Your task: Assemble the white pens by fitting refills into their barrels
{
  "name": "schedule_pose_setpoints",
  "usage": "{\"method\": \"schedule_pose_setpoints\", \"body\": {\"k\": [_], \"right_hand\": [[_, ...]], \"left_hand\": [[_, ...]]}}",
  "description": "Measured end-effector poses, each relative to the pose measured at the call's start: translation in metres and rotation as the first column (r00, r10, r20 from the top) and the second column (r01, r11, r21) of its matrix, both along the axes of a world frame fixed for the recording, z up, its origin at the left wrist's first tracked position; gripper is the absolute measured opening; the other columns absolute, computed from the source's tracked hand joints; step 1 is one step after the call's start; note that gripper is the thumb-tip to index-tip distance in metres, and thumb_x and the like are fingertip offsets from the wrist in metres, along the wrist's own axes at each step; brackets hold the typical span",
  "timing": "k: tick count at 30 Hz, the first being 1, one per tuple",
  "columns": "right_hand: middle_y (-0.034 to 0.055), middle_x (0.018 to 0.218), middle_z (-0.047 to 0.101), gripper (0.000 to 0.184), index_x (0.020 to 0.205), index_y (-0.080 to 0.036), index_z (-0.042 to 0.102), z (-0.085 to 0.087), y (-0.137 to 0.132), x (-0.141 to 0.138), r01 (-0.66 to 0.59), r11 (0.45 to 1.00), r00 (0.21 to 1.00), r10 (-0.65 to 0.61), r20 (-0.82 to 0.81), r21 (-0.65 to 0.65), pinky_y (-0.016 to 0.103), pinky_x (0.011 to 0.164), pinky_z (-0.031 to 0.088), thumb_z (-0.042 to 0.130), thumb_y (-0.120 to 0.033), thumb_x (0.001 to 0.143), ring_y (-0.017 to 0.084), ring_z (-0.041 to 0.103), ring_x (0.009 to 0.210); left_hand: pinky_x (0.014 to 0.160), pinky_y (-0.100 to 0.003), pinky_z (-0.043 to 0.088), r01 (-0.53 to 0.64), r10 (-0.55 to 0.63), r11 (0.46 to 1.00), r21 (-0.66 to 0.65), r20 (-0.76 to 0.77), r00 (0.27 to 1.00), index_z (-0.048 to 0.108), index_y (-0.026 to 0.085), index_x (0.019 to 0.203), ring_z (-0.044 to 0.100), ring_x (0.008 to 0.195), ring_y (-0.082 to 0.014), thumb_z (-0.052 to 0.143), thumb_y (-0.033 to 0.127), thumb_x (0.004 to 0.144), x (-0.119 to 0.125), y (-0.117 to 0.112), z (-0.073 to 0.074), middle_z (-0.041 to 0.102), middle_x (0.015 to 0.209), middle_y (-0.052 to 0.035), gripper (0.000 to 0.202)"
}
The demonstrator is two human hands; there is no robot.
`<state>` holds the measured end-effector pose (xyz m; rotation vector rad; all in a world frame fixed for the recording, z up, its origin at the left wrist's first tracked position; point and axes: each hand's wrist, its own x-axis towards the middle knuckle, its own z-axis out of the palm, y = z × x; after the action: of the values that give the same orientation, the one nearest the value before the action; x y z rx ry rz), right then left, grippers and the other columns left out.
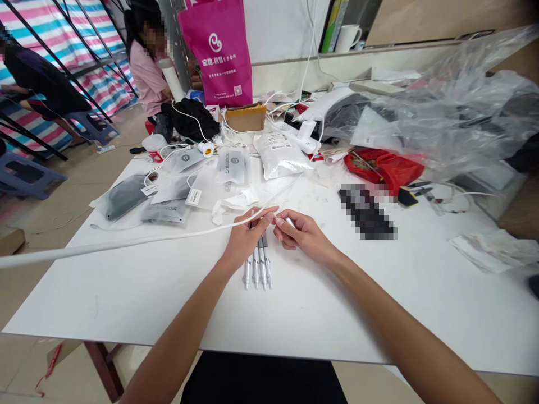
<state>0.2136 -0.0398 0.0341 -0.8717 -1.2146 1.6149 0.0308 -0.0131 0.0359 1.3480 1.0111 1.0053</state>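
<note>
My left hand (248,235) rests on the white table (320,303) with its fingers closed over the upper ends of several white pens (257,269) lying side by side. My right hand (300,233) is just beside it, fingers pinched on a small white pen-like piece (289,222); the fingertips of both hands nearly touch. A white cable (126,242) runs from the far clutter across the table, passes the left fingertips and goes off to the left.
Grey and silver pouches (168,193) and white packets lie at the middle left. A red bag (385,167), clear plastic sheeting (455,112), a pink bag (221,50) and a cardboard box (246,118) crowd the back. Paper sheets (492,249) lie right. A person in pink sits far left.
</note>
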Motion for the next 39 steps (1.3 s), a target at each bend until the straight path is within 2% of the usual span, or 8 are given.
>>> {"method": "schedule_pose_setpoints", "body": {"k": [5, 8, 10, 14, 18, 21, 30, 39], "right_hand": [[-0.0009, 0.09, 0.073, 0.03, 0.105, -0.025, 0.057, -0.0001, 0.0002, -0.0017, 0.129, 0.989, 0.991, -0.126, -0.05, 0.075, 0.026, 0.049, 0.035, 0.07, -0.052, 0.1, 0.005, 0.032, 0.048], [-0.0001, 0.095, 0.076, 0.031, 0.101, -0.026, 0.053, 0.0004, 0.0004, -0.004, 0.219, 0.966, 0.975, -0.212, -0.061, 0.137, 0.027, 0.05, 0.041, 0.07, -0.052, 0.1, 0.006, 0.038, 0.048], [0.0002, 0.095, 0.077, 0.033, 0.1, -0.026, 0.051, 0.0005, 0.001, -0.0055, 0.273, 0.947, 0.962, -0.267, -0.061, 0.167, 0.028, 0.054, 0.047, 0.071, -0.053, 0.098, 0.008, 0.05, 0.052], [0.0024, 0.098, 0.077, 0.03, 0.103, -0.026, 0.053, 0.0008, 0.0019, -0.0068, 0.368, 0.898, 0.93, -0.351, -0.11, 0.242, 0.033, 0.069, 0.057, 0.073, -0.049, 0.099, 0.016, 0.072, 0.077], [0.0049, 0.104, 0.077, 0.022, 0.106, -0.025, 0.056, 0.0027, 0.0008, -0.0063, 0.451, 0.83, 0.891, -0.442, -0.107, 0.329, 0.038, 0.079, 0.063, 0.069, -0.043, 0.102, 0.019, 0.077, 0.089], [0.0057, 0.108, 0.077, 0.02, 0.105, -0.024, 0.058, 0.004, -0.0004, -0.0056, 0.482, 0.8, 0.871, -0.483, -0.092, 0.357, 0.039, 0.084, 0.065, 0.069, -0.041, 0.102, 0.019, 0.078, 0.092], [0.007, 0.111, 0.079, 0.026, 0.107, -0.024, 0.061, 0.0063, -0.0013, -0.0076, 0.503, 0.802, 0.862, -0.494, -0.115, 0.324, 0.048, 0.095, 0.068, 0.073, -0.046, 0.099, 0.024, 0.08, 0.102], [0.0082, 0.119, 0.08, 0.03, 0.102, -0.027, 0.055, 0.0063, -0.0016, -0.0056, 0.48, 0.82, 0.867, -0.498, -0.026, 0.312, 0.046, 0.094, 0.064, 0.072, -0.052, 0.098, 0.025, 0.079, 0.107]], "left_hand": [[0.055, -0.025, 0.028, 0.039, -0.04, 0.997, -0.06, -0.017, 0.999, 0.076, 0.022, 0.131, 0.033, 0.057, -0.0088, 0.073, 0.06, 0.093, 0.0015, -0.0035, 0.0046, 0.05, 0.069, 0.0032, 0.053], [0.053, -0.025, 0.025, 0.035, -0.036, 0.996, -0.08, -0.01, 0.999, 0.078, 0.021, 0.121, 0.029, 0.055, -0.0084, 0.072, 0.06, 0.094, 0.0029, -0.0057, 0.0074, 0.046, 0.066, 0.0044, 0.048], [0.053, -0.025, 0.024, 0.036, -0.035, 0.996, -0.086, 0.009, 0.999, 0.078, 0.021, 0.113, 0.029, 0.056, -0.0085, 0.071, 0.061, 0.094, 0.0039, -0.0067, 0.0079, 0.043, 0.065, 0.0045, 0.044], [0.052, -0.024, 0.024, 0.053, -0.05, 0.996, -0.077, 0.041, 0.998, 0.075, 0.02, 0.1, 0.031, 0.058, -0.0087, 0.07, 0.061, 0.095, 0.0057, -0.0079, 0.007, 0.042, 0.069, 0.0035, 0.042], [0.052, -0.023, 0.026, 0.059, -0.056, 0.995, -0.083, 0.042, 0.998, 0.071, 0.019, 0.094, 0.034, 0.06, -0.0082, 0.07, 0.06, 0.095, 0.0068, -0.0088, 0.0065, 0.048, 0.075, 0.0017, 0.041], [0.052, -0.023, 0.025, 0.06, -0.056, 0.993, -0.097, 0.045, 0.997, 0.068, 0.019, 0.089, 0.031, 0.058, -0.0083, 0.07, 0.06, 0.094, 0.0068, -0.0086, 0.0063, 0.043, 0.07, 0.0033, 0.042], [0.051, -0.023, 0.026, 0.039, -0.037, 0.995, -0.094, 0.025, 0.999, 0.068, 0.019, 0.088, 0.032, 0.058, -0.0078, 0.072, 0.059, 0.093, 0.0066, -0.007, 0.0032, 0.048, 0.075, 0.0018, 0.041], [0.052, -0.024, 0.028, 0.04, -0.039, 0.996, -0.08, 0.013, 0.999, 0.074, 0.019, 0.094, 0.034, 0.058, -0.0075, 0.076, 0.058, 0.09, 0.0072, -0.0084, 0.0032, 0.052, 0.073, 0.0016, 0.039]]}}
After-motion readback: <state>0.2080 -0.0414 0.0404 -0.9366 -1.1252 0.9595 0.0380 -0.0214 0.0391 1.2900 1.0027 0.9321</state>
